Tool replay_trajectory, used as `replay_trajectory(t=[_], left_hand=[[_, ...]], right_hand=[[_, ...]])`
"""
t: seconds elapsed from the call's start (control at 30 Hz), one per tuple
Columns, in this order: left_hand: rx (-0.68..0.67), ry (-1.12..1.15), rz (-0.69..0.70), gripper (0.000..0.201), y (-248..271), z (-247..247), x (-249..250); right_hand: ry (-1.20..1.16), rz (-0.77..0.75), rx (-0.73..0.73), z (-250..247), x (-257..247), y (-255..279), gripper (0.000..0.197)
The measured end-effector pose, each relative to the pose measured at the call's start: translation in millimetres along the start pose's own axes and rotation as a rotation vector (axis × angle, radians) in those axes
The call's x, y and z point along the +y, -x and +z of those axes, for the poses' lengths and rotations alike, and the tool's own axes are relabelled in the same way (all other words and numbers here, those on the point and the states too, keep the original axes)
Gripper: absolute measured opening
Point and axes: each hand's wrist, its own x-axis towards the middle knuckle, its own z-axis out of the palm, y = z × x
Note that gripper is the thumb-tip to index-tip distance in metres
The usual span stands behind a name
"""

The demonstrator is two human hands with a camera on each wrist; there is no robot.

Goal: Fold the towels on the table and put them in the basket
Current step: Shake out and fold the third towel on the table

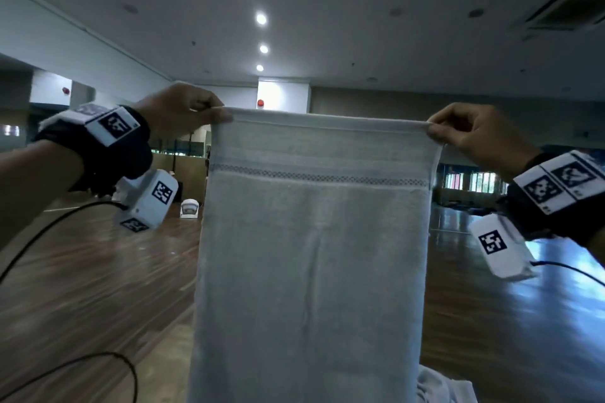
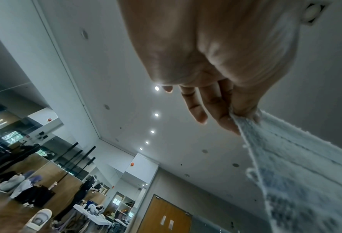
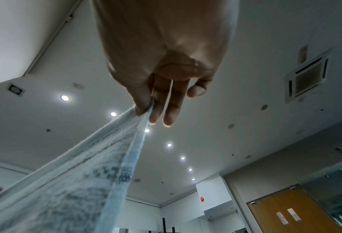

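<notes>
Towel (image 1: 314, 255) long axis vertical, top corners pinched by left hand (image 1: 178, 113) and right hand (image 1: 471, 134).

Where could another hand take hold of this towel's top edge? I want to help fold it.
The pale blue-grey terry towel has a bare top hem between the left hand and the right hand; both corners are pinched. Its side edges below hang bare.
</notes>
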Motion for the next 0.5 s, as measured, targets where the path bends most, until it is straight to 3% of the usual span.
replay_trajectory(t=[0.13, 0.27, 0.33, 0.43, 0.5], left_hand=[[-0.089, -0.052, -0.022, 0.009, -15, 39, -40], [-0.217, -0.129, -0.071, 0.020, -11, 119, -90], [-0.249, -0.169, -0.082, 0.011, -6, 162, -120], [-0.178, -0.168, -0.066, 0.011, -5, 207, -150], [-0.046, -0.178, -0.025, 0.010, -11, 224, -153]], right_hand=[[0.025, 0.036, -0.069, 43, 35, -7, 0.005], [0.105, 0.124, -0.217, 112, 96, 10, 0.006], [0.146, 0.166, -0.292, 147, 127, 20, 0.013], [0.158, 0.206, -0.308, 183, 161, 24, 0.012], [0.162, 0.207, -0.231, 197, 174, 18, 0.005]])
